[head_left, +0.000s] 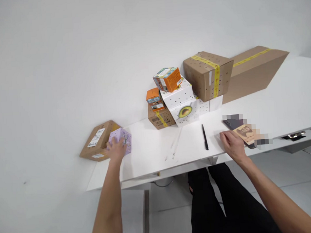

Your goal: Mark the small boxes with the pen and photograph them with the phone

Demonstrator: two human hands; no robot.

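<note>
My left hand is on a small purple patterned box at the left end of the table, its fingers spread across the top and gripping it. That box stands against a brown cardboard box with white labels. On the right, my right hand rests at the table's front edge with its fingers curled in, and nothing shows in it. Beside it lies a dark phone with a tan printed card on top, partly blurred out. A black pen lies left of my right hand.
Along the wall stand white avocado-print boxes, with orange boxes stacked on them and a small brown box beside. Larger yellow-taped cartons stand further right. The white table has a straight front edge above my legs.
</note>
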